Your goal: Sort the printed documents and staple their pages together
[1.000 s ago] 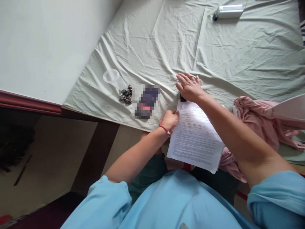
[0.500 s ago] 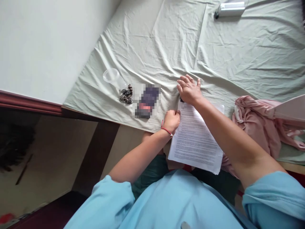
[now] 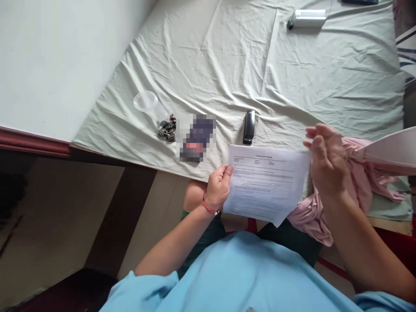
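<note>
My left hand (image 3: 219, 187) grips the left edge of a sheaf of printed papers (image 3: 264, 186), thumb on top. The papers are tilted up off the cloth, over my lap. Beside their upper right corner is my right hand (image 3: 327, 162), raised, slightly blurred, its fingers apart and nothing visible in them. Just beyond the papers' top edge lies a black stapler (image 3: 249, 127), which neither hand touches.
A phone-like object (image 3: 197, 138), blurred out, lies on the green cloth (image 3: 201, 73) left of the stapler. Farther left are a clear plastic container (image 3: 146, 102) and dark metal bits (image 3: 167, 129). Pink fabric (image 3: 357, 182) lies to the right; a white box-shaped device (image 3: 308, 18) sits far back.
My right hand has left the stapler and moved right, leaving it uncovered on the cloth. The papers have been lifted and tilted, with my left hand shifted slightly left and toward me.
</note>
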